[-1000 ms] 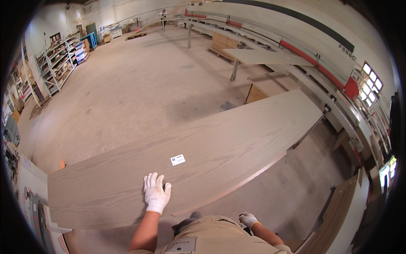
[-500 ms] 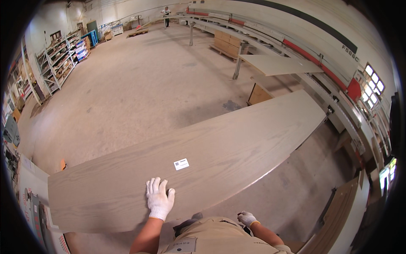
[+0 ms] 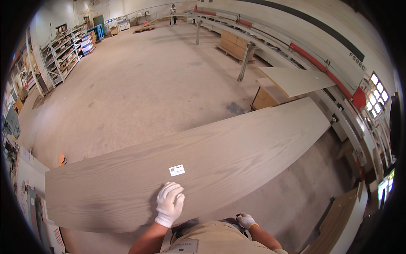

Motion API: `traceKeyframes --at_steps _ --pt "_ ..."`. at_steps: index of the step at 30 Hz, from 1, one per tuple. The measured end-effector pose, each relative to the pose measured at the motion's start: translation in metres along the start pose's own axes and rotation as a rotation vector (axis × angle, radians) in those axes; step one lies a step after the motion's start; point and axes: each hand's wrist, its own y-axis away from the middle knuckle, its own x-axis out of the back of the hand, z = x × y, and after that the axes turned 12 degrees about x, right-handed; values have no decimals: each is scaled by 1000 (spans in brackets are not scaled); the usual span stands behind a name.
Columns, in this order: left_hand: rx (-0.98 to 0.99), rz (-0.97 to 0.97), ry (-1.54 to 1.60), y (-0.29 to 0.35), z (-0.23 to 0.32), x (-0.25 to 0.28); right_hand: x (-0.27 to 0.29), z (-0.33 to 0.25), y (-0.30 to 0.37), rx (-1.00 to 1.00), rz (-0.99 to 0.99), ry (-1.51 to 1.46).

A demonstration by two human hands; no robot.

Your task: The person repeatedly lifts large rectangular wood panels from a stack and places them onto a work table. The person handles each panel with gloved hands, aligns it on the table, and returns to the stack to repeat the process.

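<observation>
A long wood-grain panel (image 3: 237, 148) spans the view from the lower left toward the machine at right. On its face sits a small white label (image 3: 177, 170). My left hand (image 3: 169, 204), in a white knit glove, is over the panel just below the label. Its fingers are slightly bent, with the thumb apart, and nothing is in them; whether they press on the surface I cannot tell. Close to my waist, off the panel, is my gloved right hand (image 3: 245, 220), its fingers curled in and holding nothing that I can see.
A long machine (image 3: 292, 25) with a red strip runs along the right. A smaller board (image 3: 296, 80) juts from its bed. Stacked boards (image 3: 338, 220) stand at lower right, grey equipment (image 3: 31, 199) at lower left. Shelving (image 3: 61, 55) and a distant person (image 3: 173, 15) are farther back.
My left hand has shifted slightly right and nearer me, its fingers more bent. The panel's far end and label appear lower as the view tilts. My right hand stays by my waist.
</observation>
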Motion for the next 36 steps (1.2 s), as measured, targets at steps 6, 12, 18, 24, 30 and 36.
traceKeyframes --at_steps 6,12,18,24,30,36 --pt "-19 -179 170 -42 58 -56 20 102 -60 -14 151 -360" --pt "48 -416 251 -95 127 -168 88 169 -78 8 173 -304" --pt "567 -870 824 -155 216 -345 180 199 -67 -205 276 -390" --pt "963 -1002 1159 -226 289 -543 228 235 -33 -288 423 -531" --pt "1181 -1016 1382 -207 356 -639 194 272 -7 -459 413 -505" --pt "1285 -1131 1381 -147 387 -669 127 302 3 -511 340 -569"
